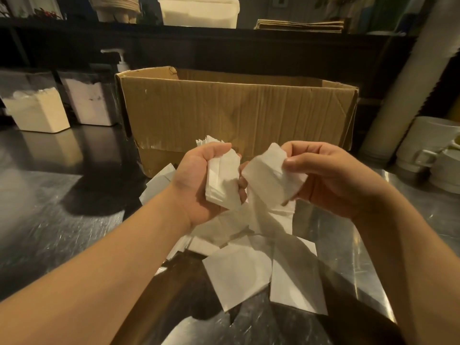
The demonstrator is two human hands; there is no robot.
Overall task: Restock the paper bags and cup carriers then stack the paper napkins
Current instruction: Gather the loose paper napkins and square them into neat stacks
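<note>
Left hand (199,180) gripping a stack of napkins (222,180), right hand (331,178) pinching maybe one napkin (271,175), loose napkins (239,272) on the bench (49,220), plain brown box (234,108) behind

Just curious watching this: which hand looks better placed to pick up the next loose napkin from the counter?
Probably the right hand: it pinches only one napkin, while the left hand grips the growing stack.
</note>
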